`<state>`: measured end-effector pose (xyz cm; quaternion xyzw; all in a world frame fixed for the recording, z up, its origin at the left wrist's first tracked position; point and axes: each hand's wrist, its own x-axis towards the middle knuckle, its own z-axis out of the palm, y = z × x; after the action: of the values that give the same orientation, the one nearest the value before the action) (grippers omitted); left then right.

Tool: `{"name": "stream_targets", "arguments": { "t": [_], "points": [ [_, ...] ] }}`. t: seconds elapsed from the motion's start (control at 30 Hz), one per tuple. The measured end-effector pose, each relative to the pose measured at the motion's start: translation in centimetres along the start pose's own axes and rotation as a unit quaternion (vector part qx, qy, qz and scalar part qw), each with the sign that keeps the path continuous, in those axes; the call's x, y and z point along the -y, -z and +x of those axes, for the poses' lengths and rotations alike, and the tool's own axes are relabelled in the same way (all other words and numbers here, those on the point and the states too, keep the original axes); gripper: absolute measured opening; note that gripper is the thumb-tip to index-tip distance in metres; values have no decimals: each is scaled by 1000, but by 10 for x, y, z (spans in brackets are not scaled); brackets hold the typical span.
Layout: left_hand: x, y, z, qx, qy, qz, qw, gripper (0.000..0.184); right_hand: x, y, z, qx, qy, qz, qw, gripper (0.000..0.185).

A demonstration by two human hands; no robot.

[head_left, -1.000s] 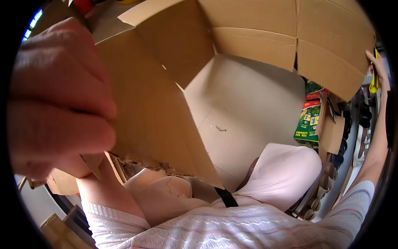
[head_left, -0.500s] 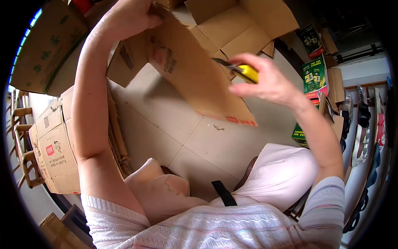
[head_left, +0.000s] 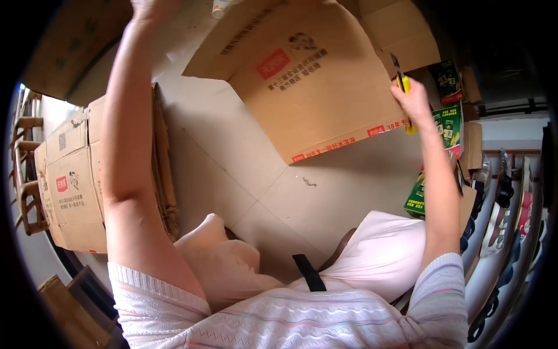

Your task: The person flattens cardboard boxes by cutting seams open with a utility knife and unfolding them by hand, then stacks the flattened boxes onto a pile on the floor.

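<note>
My right hand (head_left: pixel 415 103) is closed around a yellow and black utility knife (head_left: pixel 406 86), its blade pointing up and away from me. Just left of that hand is a brown cardboard box (head_left: pixel 325 96) with red labels and dark print, its printed side facing me, tilted above the tiled floor. Whether the right hand also touches the cardboard's edge, I cannot tell. At the top edge of the view, my left hand (head_left: pixel 152 8) is blurred and partly cut off, left of the cardboard. Its fingers do not show clearly.
Flattened boxes (head_left: pixel 78 180) stand upright on the left beside a wooden rack (head_left: pixel 26 174). Green printed cartons (head_left: pixel 449 125) and a shelf of footwear (head_left: pixel 500 224) line the right. A white cup (head_left: pixel 220 8) is at the top. Small scraps (head_left: pixel 310 182) lie on the floor.
The cardboard has swung round and now shows its broad printed face. My left hand has moved up and left, away from it. My right hand has moved right with the knife.
</note>
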<state>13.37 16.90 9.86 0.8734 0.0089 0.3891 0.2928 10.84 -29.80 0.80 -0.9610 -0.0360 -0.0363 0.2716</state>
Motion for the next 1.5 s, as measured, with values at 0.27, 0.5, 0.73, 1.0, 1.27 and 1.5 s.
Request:
{"name": "stream_targets", "arguments": {
  "t": [0.27,0.5,0.73,1.0,1.27,1.5],
  "points": [
    [43,-115,-78,314,110,82,939,29,-56,-33,-21,-23,-85,-269,959,31],
    [88,-152,-150,627,267,17,732,33,-53,-46,-29,57,-102,-299,947,43],
    [109,-170,-218,580,434,-114,679,47,-56,-78,-48,148,-74,-257,952,45],
    [108,-197,-260,408,560,-198,693,38,-51,-157,-79,273,-1,-208,939,52],
    [95,-194,-255,338,623,-255,657,40,-46,-209,-113,304,-91,-176,932,55],
    [86,-188,-225,381,551,-340,659,28,-84,-180,-131,160,-216,-169,948,48]
  ]
}}
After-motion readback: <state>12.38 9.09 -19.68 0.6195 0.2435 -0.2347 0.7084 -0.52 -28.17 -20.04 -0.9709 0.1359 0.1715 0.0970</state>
